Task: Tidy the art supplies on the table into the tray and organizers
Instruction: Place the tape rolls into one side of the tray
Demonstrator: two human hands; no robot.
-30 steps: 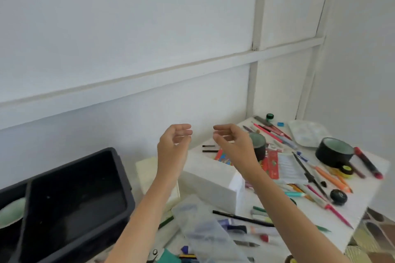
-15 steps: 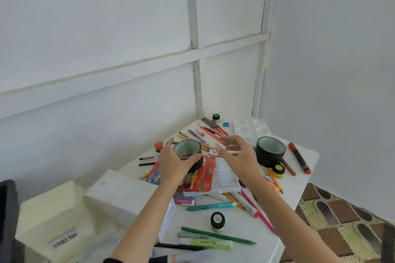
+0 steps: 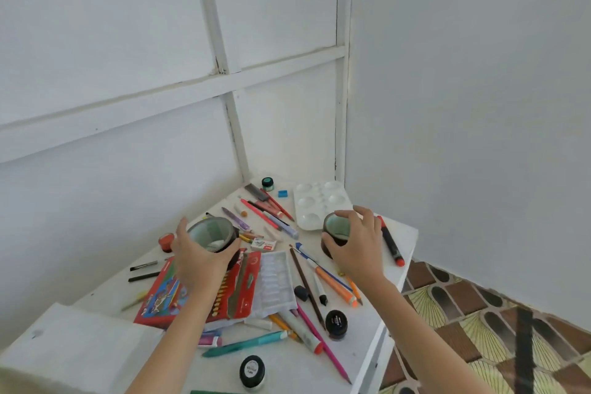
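The right hand, empty a moment ago, now curls round one black, green-lined tape roll by the white palette; the left hand grips its twin over the red pencil box. Both look tray-bound.

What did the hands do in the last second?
The left hand, empty a second ago, went forward and took hold of one tape roll, which it still grips. The right hand then moved right and now grips the other roll beside the palette. The pens, crayon box and palette lie as before.
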